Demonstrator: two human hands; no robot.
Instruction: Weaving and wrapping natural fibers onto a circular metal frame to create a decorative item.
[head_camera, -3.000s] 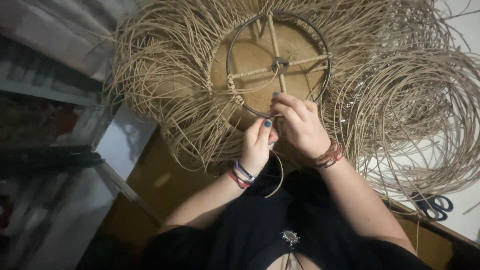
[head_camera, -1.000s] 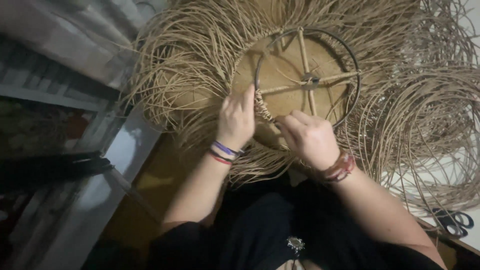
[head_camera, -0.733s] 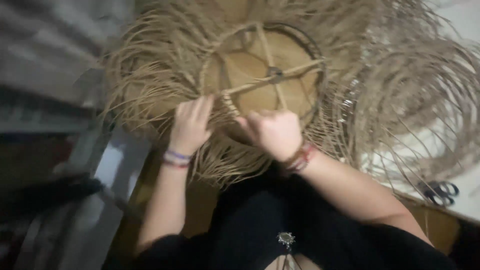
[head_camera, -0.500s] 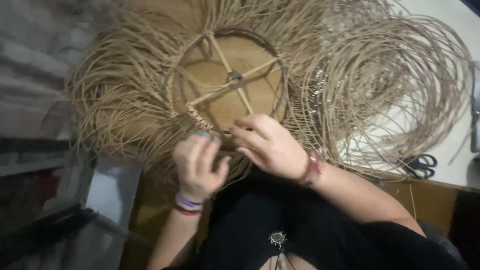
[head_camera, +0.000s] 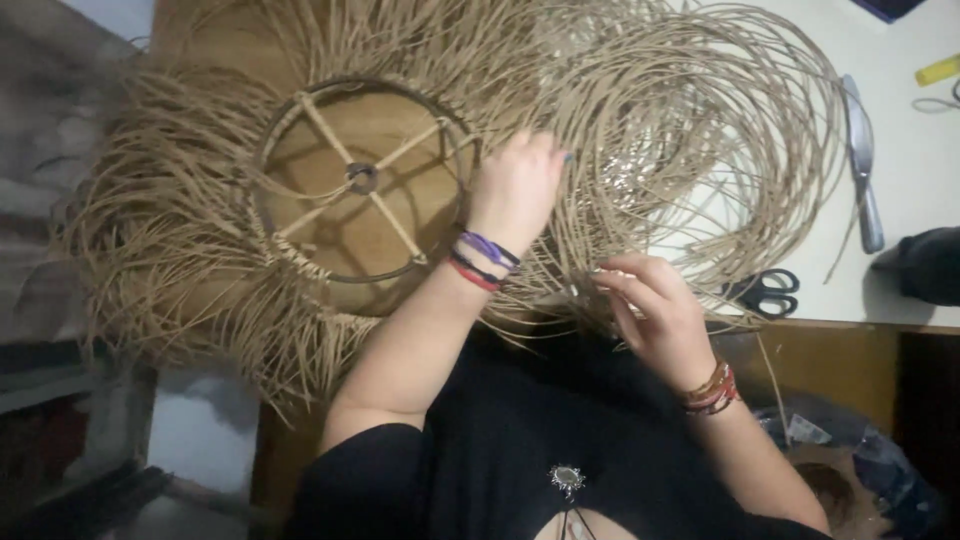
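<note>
At the far left, well away from both hands, a fringe of tan fibre strands fans out from a dark metal ring with wrapped cross spokes; part of the ring's lower left edge is already bound with fibre. Just right of the ring, the left hand reaches across, palm down, fingers loosely together on the loose coil of fibre that lies beyond its fingertips; whether it pinches a strand there I cannot tell. Below and to the right of it, the right hand has fingers curled, fingertips drawn together on a few strands at the coil's near edge. Just right of that hand lie black scissors, and further off a grey tool, on the white table.

The step in hand looks like picking a fresh strand from the coil. The next move would call for freeing one strand without tangling the rest and bringing it back left to the ring.
</note>
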